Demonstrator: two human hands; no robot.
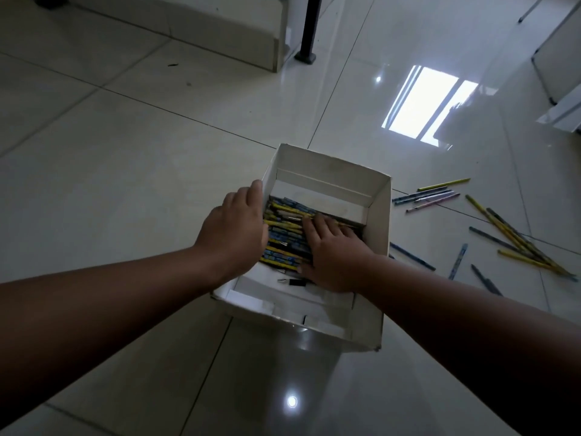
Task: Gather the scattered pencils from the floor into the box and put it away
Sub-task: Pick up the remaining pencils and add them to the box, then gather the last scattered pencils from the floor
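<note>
A white cardboard box [379,221] stands open on the tiled floor in the middle of the view. Inside lies a packed layer of yellow and blue pencils [283,237]. My left hand [234,231] rests on the box's left wall, its fingers over the rim. My right hand [333,256] lies flat on the pencils inside the box, fingers spread. Several loose pencils [503,234] lie scattered on the floor to the right of the box, yellow, blue and pink ones. One small dark piece [292,281] lies on the box bottom near my right hand.
A black pole with a foot [306,55] stands at the back, beside a pale low step [220,33]. White furniture panels [556,58] are at the far right. A bright window reflection [424,102] shines on the glossy tiles.
</note>
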